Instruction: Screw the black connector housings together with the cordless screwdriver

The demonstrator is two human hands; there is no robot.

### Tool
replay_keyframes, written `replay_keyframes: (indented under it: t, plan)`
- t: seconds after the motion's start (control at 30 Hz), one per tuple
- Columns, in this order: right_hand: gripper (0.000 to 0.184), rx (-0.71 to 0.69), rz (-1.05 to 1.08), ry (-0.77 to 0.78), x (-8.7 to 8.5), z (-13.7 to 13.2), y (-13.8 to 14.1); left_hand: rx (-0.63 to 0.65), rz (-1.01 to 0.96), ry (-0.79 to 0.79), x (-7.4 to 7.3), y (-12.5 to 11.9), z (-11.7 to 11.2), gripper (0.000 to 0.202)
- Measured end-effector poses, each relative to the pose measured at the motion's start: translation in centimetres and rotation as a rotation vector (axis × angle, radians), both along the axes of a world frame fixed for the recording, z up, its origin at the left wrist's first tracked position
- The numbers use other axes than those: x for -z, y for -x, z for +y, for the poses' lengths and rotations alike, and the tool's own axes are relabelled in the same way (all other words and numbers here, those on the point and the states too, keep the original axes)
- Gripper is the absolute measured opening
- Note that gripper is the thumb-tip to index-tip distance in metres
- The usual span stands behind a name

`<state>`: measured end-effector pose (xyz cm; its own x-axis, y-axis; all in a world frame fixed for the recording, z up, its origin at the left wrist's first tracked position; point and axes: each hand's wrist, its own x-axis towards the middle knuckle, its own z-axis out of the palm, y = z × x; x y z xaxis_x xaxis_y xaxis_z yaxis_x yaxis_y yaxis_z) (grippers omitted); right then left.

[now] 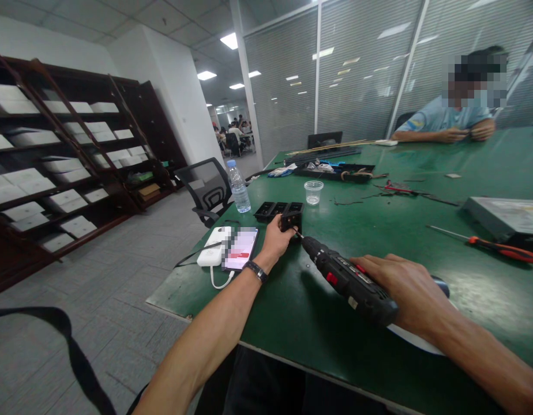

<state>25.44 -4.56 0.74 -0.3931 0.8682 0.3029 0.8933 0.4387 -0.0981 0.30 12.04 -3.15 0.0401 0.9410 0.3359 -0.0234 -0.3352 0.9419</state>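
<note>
My right hand [398, 282] is wrapped round the grip of a black cordless drill [348, 279] with red details. The drill lies nearly level, its bit pointing left at a small black plastic box [292, 216]. That box is pinched in my left hand [277, 239], just above the table; whether the bit touches it I cannot tell. Right behind it stands a black tray with compartments [266, 210]. A white power bank [214, 245] and a phone [240, 248] lie left of my left wrist, with a white cable between them.
A water bottle [238, 187] and a clear plastic cup [313, 193] stand farther back on the green table [327, 346]. A screwdriver [487, 242] lies at right by a grey box [504, 219]. Behind is a black tool tray [336, 172]. A person [448, 118] sits across the table.
</note>
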Motion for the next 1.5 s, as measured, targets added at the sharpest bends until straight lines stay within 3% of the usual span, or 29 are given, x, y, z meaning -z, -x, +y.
replay_keyframes:
  t: [1.5]
  plan:
    - [0.046,-0.008,-0.009,-0.005,0.31,0.09,-0.15,0.011,-0.005,-0.002,0.05,0.02,-0.09,0.032]
